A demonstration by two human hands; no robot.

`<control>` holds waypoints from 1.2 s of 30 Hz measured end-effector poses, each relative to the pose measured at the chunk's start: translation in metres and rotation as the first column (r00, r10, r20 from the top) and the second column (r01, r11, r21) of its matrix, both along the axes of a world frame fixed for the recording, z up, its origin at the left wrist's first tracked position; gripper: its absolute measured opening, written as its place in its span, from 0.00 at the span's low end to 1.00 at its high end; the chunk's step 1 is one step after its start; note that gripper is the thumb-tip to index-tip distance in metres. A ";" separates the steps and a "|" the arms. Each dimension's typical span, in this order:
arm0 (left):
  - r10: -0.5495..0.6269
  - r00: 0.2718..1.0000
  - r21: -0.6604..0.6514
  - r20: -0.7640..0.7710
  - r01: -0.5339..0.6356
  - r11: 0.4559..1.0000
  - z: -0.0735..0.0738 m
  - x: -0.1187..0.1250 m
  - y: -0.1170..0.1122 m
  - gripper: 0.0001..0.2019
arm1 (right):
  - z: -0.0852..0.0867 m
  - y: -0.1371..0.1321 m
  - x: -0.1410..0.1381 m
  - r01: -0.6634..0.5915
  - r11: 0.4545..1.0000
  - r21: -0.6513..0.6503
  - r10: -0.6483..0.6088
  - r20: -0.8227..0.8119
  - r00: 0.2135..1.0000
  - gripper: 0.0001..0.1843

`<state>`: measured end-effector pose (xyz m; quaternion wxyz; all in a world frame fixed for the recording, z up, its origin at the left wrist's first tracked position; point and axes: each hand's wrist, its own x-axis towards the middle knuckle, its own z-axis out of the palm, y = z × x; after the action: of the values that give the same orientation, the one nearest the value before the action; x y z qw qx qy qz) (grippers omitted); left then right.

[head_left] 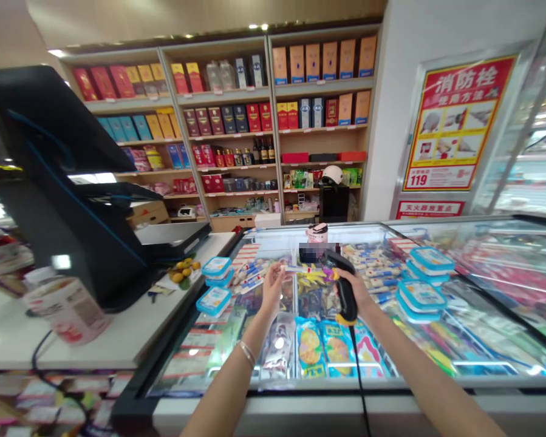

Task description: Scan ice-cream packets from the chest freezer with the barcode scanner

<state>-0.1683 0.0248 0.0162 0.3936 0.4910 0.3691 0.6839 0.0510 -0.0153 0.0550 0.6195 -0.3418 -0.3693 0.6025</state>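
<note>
Scanning step, by the look of it. A black barcode scanner [343, 285] was gripped in the right hand [352, 290], its cable hung down toward the body. A small flat packet [295, 268] was pinched in the left hand [273, 285], just left of the scanner's head, over the freezer's glass lid [482, 267]. Next, probably, the packet's code would need to be squared to the scanner; the code itself couldn't be made out.

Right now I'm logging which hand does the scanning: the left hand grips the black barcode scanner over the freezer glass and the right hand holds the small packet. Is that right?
Not quite: the hands are swapped. In the head view the right hand grips the black barcode scanner over the freezer glass, and the left hand holds the small packet.
</note>
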 end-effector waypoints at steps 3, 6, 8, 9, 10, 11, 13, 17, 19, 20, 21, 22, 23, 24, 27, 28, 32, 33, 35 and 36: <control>-0.006 0.996 -0.057 0.086 0.011 0.998 0.005 -0.008 -0.002 0.25 | -0.017 0.001 0.001 -0.006 1.000 -0.011 0.006 0.037 0.999 0.18; 0.026 0.978 -0.123 0.206 -0.001 0.992 0.011 -0.022 0.000 0.26 | -0.026 -0.001 0.002 -0.044 0.999 -0.020 0.045 0.047 0.998 0.17; 0.068 0.973 -0.147 0.222 -0.035 0.988 0.013 -0.031 0.002 0.26 | -0.028 -0.002 0.001 -0.053 0.997 -0.049 0.056 0.056 0.997 0.17; 0.089 0.974 -0.147 0.209 -0.059 0.987 0.013 -0.033 0.003 0.25 | -0.028 -0.002 0.001 -0.052 0.997 -0.065 0.056 0.063 0.996 0.17; 0.108 0.976 -0.140 0.188 -0.082 0.987 0.012 -0.034 0.004 0.25 | -0.028 -0.002 0.000 -0.051 0.996 -0.078 0.057 0.070 0.996 0.17; 0.125 0.978 -0.127 0.164 -0.105 0.986 0.012 -0.034 0.004 0.25 | -0.028 -0.003 -0.001 -0.052 0.995 -0.087 0.059 0.077 0.995 0.17; 0.146 0.982 -0.089 0.119 -0.136 0.987 0.010 -0.030 0.003 0.24 | -0.029 -0.003 -0.003 -0.060 0.994 -0.094 0.069 0.092 0.993 0.18; 0.122 0.993 0.013 0.008 -0.122 0.992 0.008 -0.020 0.000 0.17 | -0.032 -0.005 -0.005 -0.069 0.993 -0.098 0.081 0.122 0.989 0.18; 0.118 0.991 0.066 -0.069 -0.114 0.991 0.009 -0.018 -0.001 0.14 | -0.033 -0.005 -0.005 -0.070 0.992 -0.105 0.085 0.143 0.986 0.18; 0.123 0.987 0.090 -0.107 -0.114 0.989 0.010 -0.017 -0.002 0.13 | -0.034 -0.005 -0.005 -0.073 0.991 -0.108 0.089 0.154 0.984 0.18; 0.128 0.981 0.109 -0.142 -0.113 0.988 0.010 -0.017 -0.003 0.12 | -0.035 -0.004 -0.004 -0.079 0.991 -0.110 0.096 0.164 0.982 0.18; 0.132 0.976 0.125 -0.173 -0.111 0.986 0.011 -0.017 -0.004 0.12 | -0.036 -0.004 -0.004 -0.087 0.990 -0.112 0.106 0.174 0.979 0.19; 0.132 0.971 0.136 -0.197 -0.107 0.985 0.011 -0.016 -0.004 0.12 | -0.037 -0.004 -0.004 -0.091 0.989 -0.116 0.111 0.181 0.977 0.19; 0.129 0.968 0.144 -0.215 -0.099 0.985 0.011 -0.016 -0.005 0.11 | -0.039 -0.003 -0.004 -0.091 0.989 -0.120 0.113 0.186 0.976 0.20; 0.119 0.962 0.153 -0.245 -0.083 0.985 0.011 -0.014 -0.006 0.11 | -0.043 -0.001 -0.003 -0.091 0.987 -0.132 0.115 0.188 0.975 0.20; 0.117 0.962 0.152 -0.248 -0.081 0.985 0.011 -0.014 -0.006 0.11 | -0.044 0.000 -0.003 -0.090 0.987 -0.132 0.114 0.187 0.976 0.20; 0.122 0.959 0.142 -0.254 -0.088 0.986 0.012 -0.013 -0.007 0.11 | -0.047 0.001 -0.002 -0.103 0.987 -0.126 0.126 0.194 0.973 0.19; 0.127 0.958 0.140 -0.257 -0.093 0.986 0.013 -0.014 -0.007 0.11 | -0.047 0.001 -0.002 -0.109 0.986 -0.124 0.132 0.196 0.972 0.19; 0.137 0.956 0.140 -0.261 -0.103 0.985 0.013 -0.014 -0.008 0.11 | -0.047 0.002 -0.002 -0.118 0.986 -0.118 0.140 0.199 0.970 0.19; 0.141 0.955 0.142 -0.261 -0.107 0.984 0.013 -0.014 -0.008 0.11 | -0.048 0.002 -0.002 -0.118 0.986 -0.116 0.140 0.200 0.970 0.19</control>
<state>-0.1822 0.0168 0.0297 0.2638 0.5795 0.4054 0.6559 0.0486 -0.0134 0.0074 0.5186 -0.4095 -0.4218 0.6209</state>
